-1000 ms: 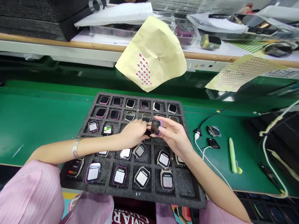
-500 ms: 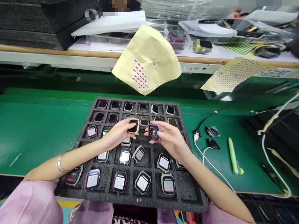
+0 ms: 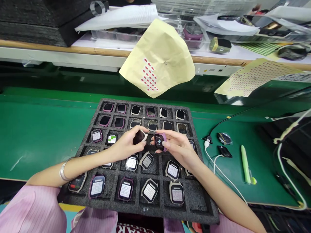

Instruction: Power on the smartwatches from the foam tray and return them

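Note:
My left hand [image 3: 131, 144] is closed on a pale-framed smartwatch body [image 3: 139, 138] with a dark screen, its thumb and fingers at the edges. Close beside it, my right hand [image 3: 173, 144] grips a purple smartwatch body [image 3: 159, 141] whose screen is lit with a dial. Both are held above a black foam tray [image 3: 145, 208] with square compartments. Most compartments hold smartwatch bodies: those toward the back have dark screens, while many nearer me show white grids, such as a pale one [image 3: 149, 190]. One compartment at the front right [image 3: 196, 195] holds no watch. My forearms hide some compartments.
Right of the tray, a white cable [image 3: 225, 181], a small black charger [image 3: 224, 151], a bagged coil [image 3: 224, 138] and a green pen [image 3: 245, 165] lie on the green table [image 3: 41, 129]. Yellow sticker sheets [image 3: 170, 68] hang from the crowded shelf [image 3: 102, 51]. Black foam blocks are stacked at upper left.
My left hand has turned its watch, so the screen is now partly covered by the fingers. The right hand keeps the purple watch nearly in place. The camera view has shifted slightly.

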Action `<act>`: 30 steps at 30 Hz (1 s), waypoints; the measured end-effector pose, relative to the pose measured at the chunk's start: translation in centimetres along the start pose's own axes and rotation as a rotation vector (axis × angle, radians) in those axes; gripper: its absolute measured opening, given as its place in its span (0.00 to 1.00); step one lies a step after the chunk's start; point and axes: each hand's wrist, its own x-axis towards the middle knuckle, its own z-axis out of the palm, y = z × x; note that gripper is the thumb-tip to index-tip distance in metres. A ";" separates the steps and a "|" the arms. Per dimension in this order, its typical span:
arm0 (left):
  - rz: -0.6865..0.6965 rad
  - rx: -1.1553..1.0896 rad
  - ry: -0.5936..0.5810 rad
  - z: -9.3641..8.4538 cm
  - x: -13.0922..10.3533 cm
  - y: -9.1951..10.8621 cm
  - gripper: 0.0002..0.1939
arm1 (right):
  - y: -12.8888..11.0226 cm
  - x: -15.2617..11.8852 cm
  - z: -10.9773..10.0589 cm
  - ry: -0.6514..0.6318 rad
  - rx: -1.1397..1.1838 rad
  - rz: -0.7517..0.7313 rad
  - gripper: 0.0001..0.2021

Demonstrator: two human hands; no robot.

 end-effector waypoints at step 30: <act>0.131 0.143 0.023 0.0 -0.8 0.4 0.16 | -0.2 -0.1 0.1 0.058 -0.122 0.018 0.14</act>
